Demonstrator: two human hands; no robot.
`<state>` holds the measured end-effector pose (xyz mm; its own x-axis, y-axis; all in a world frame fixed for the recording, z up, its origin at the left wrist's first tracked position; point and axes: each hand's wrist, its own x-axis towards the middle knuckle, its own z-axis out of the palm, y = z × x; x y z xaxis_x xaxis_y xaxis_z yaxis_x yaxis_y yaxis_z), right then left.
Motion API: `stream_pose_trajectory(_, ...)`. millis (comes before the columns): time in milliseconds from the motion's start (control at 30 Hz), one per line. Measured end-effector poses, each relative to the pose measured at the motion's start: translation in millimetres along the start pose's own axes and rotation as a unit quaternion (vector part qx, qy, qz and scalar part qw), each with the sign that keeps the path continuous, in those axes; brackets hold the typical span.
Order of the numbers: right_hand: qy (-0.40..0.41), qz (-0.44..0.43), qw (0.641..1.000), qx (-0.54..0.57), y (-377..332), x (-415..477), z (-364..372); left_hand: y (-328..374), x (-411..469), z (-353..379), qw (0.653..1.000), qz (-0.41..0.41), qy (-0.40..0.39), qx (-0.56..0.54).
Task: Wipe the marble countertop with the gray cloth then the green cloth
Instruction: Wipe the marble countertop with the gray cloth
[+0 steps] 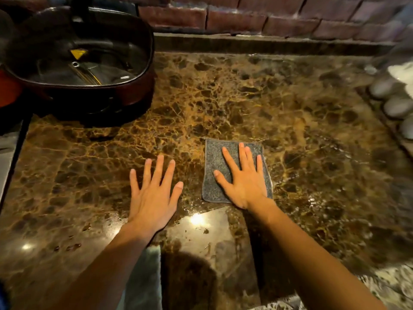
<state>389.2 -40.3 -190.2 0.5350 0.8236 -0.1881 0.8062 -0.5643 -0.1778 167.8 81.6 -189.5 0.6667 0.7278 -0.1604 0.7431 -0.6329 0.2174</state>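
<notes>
Lying flat on the marble countertop point(290, 113), the gray cloth point(213, 153) was pressed under the right hand point(245, 184), fingers straight. The left hand point(154, 195) was laid flat beside it, fingers spread, nothing held.

A dark pan point(89, 70) under a glass lid is sitting far left. A brick wall point(268, 16) is running behind. Pale rounded objects point(396, 106) are lying blurred at right.

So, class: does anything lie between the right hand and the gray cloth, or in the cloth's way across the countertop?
Nothing between them: the right hand lies flat on the gray cloth. Leftward, the left hand rests on the countertop beside it; a pan stands far left.
</notes>
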Motion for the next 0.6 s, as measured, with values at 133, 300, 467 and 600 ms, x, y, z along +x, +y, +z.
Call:
stream_pose_trajectory(133,0.015,-0.005,1.0,0.007,6.4,-56.9,8.4,26.8,14.5,4.8,1.0,-0.002,-0.008,0.009)
stream_pose_trajectory(300,0.0,-0.037,0.999,-0.022,17.5,-151.9,25.5,59.9,31.7,9.0,1.0,-0.012,-0.028,0.007)
stream_pose_trajectory(467,0.013,-0.052,0.998,-0.045,23.6,-186.7,37.1,67.1,33.7,17.1,1.0,-0.027,-0.005,0.007)
stream_pose_trajectory(600,0.019,-0.042,0.999,-0.024,25.1,-134.8,24.1,66.8,33.5,17.7,1.0,-0.027,0.0,0.012)
